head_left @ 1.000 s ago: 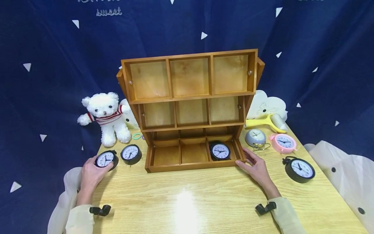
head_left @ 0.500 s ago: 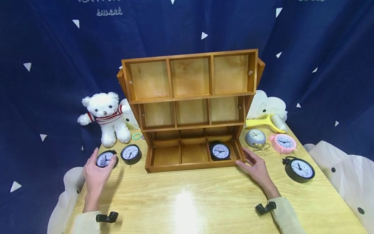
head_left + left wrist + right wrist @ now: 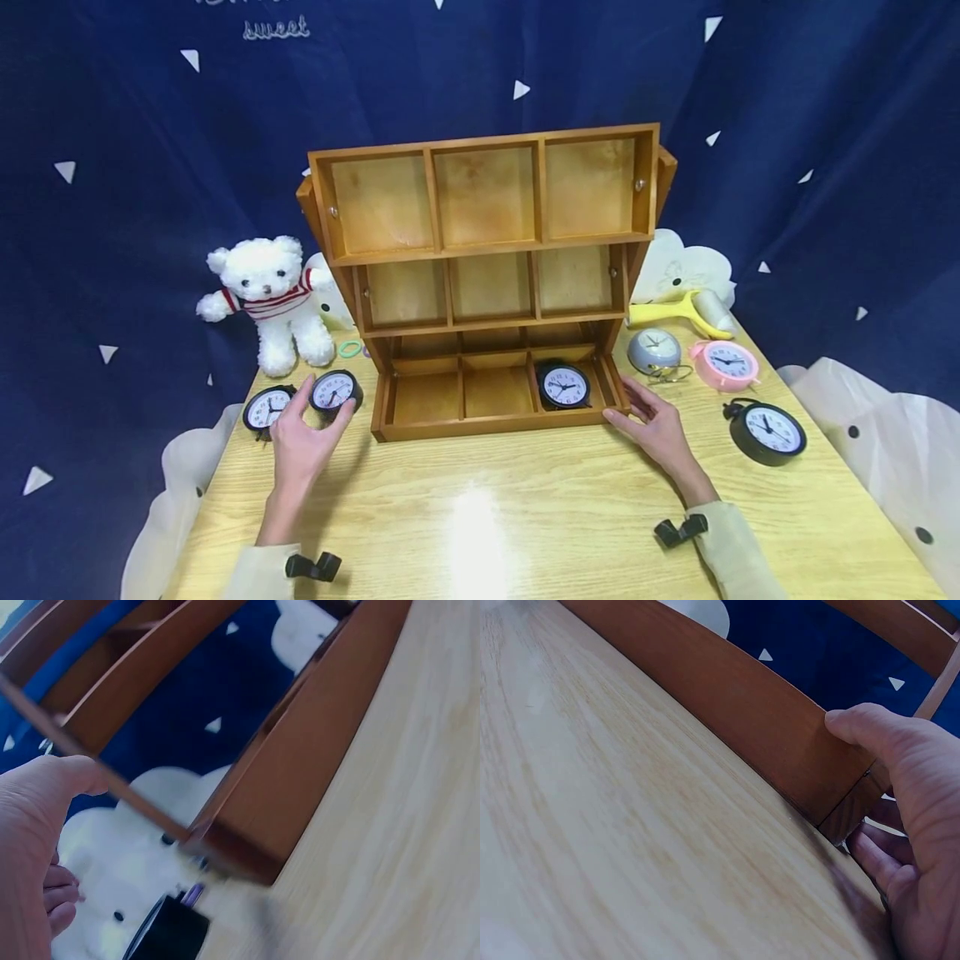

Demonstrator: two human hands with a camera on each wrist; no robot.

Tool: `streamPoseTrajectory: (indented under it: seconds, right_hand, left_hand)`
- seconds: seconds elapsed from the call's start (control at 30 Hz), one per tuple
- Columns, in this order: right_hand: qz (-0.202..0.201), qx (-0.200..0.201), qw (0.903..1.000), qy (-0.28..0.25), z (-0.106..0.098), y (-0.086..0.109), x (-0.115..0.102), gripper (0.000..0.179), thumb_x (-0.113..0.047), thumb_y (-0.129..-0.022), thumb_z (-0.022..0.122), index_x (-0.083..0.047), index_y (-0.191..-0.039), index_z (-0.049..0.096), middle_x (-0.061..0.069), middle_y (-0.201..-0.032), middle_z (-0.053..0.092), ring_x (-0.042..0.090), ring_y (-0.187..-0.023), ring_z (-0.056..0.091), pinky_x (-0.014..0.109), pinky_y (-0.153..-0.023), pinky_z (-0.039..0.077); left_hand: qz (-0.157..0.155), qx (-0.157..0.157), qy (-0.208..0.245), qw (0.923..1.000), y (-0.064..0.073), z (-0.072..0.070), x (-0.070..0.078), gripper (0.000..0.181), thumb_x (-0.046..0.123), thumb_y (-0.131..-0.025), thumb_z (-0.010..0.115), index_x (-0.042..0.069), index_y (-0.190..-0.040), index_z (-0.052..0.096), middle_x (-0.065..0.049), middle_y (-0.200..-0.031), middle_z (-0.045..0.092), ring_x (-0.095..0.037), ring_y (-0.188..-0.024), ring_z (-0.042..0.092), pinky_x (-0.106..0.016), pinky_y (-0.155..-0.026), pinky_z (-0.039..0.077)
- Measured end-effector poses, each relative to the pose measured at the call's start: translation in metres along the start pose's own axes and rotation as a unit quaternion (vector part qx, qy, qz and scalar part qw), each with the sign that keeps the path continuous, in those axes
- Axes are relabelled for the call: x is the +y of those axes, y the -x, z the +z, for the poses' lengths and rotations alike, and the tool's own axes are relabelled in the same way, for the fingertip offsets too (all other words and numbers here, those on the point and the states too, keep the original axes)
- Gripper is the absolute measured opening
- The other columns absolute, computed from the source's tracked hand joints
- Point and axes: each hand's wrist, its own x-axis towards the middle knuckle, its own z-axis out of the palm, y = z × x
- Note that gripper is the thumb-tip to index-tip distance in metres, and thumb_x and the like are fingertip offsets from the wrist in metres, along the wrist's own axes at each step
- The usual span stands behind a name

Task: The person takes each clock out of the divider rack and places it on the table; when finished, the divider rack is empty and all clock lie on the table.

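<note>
My left hand (image 3: 303,437) hovers at a round black alarm clock (image 3: 334,392), thumb and fingers spread, the thumb overlapping the dial's lower right in the head view. In the left wrist view the black clock (image 3: 171,930) shows below the hand, apart from it. Just left of that hand a second black alarm clock (image 3: 267,410) lies face up. With my right hand (image 3: 658,429) I grip the front right corner of a wooden tiered shelf (image 3: 495,427), thumb on the front board (image 3: 780,720), fingers along the side. Another black clock (image 3: 564,387) sits in its bottom right compartment.
On the right stand a grey clock (image 3: 655,350), glasses (image 3: 670,374), a pink clock (image 3: 724,365), a black clock (image 3: 768,432) and a yellow-handled lint roller (image 3: 678,310). A white teddy bear (image 3: 268,292) is at the back left, near a green ring (image 3: 350,349).
My left hand has let go of the leftmost black clock and moved right to the neighbouring one. My right hand stays on the shelf corner.
</note>
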Motion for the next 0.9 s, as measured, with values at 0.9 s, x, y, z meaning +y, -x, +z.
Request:
streamPoseTrajectory:
  seconds: [0.9]
  right_hand:
    - [0.004,0.004,0.9999,-0.009,0.002,0.001,-0.004,0.07,-0.005,-0.087,0.085,0.005,-0.149,0.053,0.031,-0.148,0.054,-0.004,-0.119,0.058,0.011,-0.099,0.048]
  left_hand:
    - [0.116,-0.295,0.077,0.9453,0.046,0.107,0.078,0.082,0.039,-0.09,0.083,0.004,-0.155,0.048,-0.017,-0.154,0.053,-0.035,-0.14,0.053,-0.051,-0.114,0.046]
